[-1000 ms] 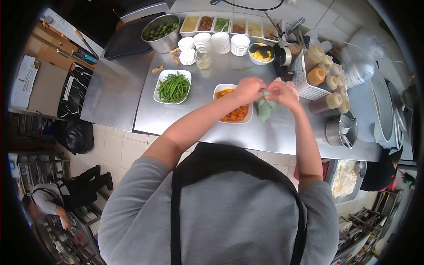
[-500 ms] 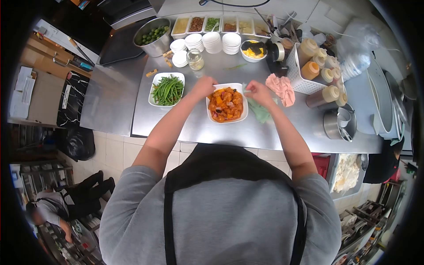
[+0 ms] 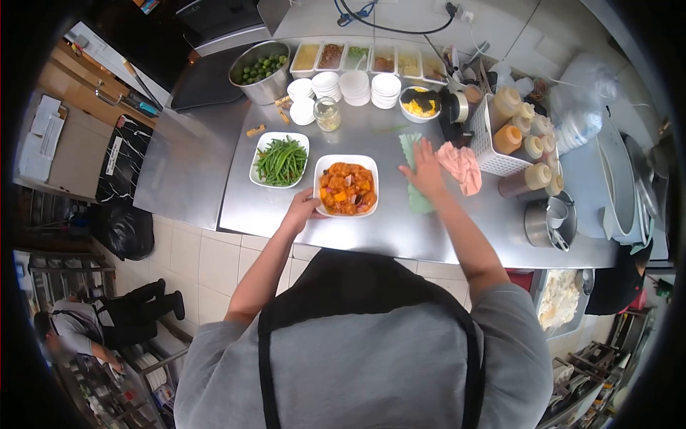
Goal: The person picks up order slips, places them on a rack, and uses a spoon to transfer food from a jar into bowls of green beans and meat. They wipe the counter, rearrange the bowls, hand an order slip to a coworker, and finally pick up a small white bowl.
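A white square bowl of orange-red saucy chunks stands near the front of the steel counter. My left hand grips its lower left side, thumb at the rim and fingers partly hidden beneath. To the right, my right hand lies flat with fingers apart on a green cloth, which is spread lengthwise on the counter. A crumpled pink cloth is just right of that hand. Left of the bowl sits another white dish heaped with green beans.
Behind are a pot of green limes, stacked white cups, a glass jar and a bowl with yellow food. A white basket of sauce bottles and a metal pot stand right. Another person is at lower left.
The bowl of saucy chunks has shifted left and toward me. My left hand slid to its lower left side. My right hand left the rim area and now presses the green cloth, which is flatter.
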The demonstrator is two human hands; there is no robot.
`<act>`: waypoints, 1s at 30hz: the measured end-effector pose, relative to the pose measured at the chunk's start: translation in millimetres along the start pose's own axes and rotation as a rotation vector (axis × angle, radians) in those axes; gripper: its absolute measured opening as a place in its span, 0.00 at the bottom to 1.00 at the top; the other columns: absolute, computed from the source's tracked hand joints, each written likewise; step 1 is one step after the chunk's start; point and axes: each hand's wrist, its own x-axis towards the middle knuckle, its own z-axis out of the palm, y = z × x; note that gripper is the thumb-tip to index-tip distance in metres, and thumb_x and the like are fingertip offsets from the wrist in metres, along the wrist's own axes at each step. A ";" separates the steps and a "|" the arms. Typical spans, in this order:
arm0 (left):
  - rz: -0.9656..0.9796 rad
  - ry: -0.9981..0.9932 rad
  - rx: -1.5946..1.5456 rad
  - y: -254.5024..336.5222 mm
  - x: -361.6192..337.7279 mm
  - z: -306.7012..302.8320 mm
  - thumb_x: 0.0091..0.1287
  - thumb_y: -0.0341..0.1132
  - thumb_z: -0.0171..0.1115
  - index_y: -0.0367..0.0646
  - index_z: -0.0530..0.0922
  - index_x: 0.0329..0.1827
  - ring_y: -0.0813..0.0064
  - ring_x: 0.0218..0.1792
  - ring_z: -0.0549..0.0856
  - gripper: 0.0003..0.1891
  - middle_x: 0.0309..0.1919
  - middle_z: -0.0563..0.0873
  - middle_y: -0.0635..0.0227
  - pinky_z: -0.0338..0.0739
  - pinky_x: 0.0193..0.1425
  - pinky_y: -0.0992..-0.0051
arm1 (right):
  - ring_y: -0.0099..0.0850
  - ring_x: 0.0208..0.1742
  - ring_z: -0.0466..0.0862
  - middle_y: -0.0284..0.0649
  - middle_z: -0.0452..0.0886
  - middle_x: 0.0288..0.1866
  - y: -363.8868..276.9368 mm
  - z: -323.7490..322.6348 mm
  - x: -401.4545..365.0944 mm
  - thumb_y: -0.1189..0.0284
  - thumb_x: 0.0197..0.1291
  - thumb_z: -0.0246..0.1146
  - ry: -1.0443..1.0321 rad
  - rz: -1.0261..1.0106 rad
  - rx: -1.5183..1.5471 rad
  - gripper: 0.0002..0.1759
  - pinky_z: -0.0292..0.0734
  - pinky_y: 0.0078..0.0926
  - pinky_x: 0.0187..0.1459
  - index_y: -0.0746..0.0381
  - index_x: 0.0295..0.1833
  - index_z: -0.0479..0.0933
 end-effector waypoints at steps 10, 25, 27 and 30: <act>-0.045 0.008 -0.061 3.0 -30.6 -12.4 0.54 0.23 0.46 0.26 0.61 0.58 0.63 0.39 0.82 0.25 0.44 0.77 0.51 0.83 0.36 0.73 | 0.40 0.68 0.55 0.46 0.57 0.66 -2.6 47.1 48.3 0.77 0.54 0.48 -0.013 -0.091 0.108 0.27 0.50 0.35 0.67 0.63 0.62 0.60; -0.046 -0.141 -0.283 8.2 94.0 68.8 0.59 0.26 0.51 0.32 0.64 0.55 0.65 0.37 0.82 0.19 0.38 0.78 0.55 0.82 0.37 0.71 | 0.46 0.65 0.58 0.54 0.58 0.64 109.9 -49.2 -214.3 0.73 0.58 0.47 -0.018 0.180 -0.140 0.25 0.45 0.45 0.64 0.69 0.62 0.58; -0.011 -0.247 -0.337 0.5 105.9 72.2 0.60 0.28 0.53 0.33 0.64 0.55 0.65 0.37 0.82 0.20 0.38 0.79 0.56 0.81 0.38 0.69 | 0.48 0.64 0.59 0.55 0.58 0.64 141.5 -56.2 -222.1 0.72 0.59 0.47 0.122 0.532 -0.195 0.24 0.49 0.44 0.63 0.69 0.61 0.60; -0.088 -0.436 -0.377 -45.0 108.7 39.4 0.60 0.33 0.57 0.35 0.65 0.55 0.65 0.35 0.82 0.22 0.37 0.79 0.56 0.81 0.39 0.67 | 0.48 0.65 0.58 0.56 0.58 0.64 115.2 -52.3 -206.1 0.74 0.59 0.47 0.128 0.557 -0.142 0.23 0.52 0.41 0.64 0.69 0.60 0.61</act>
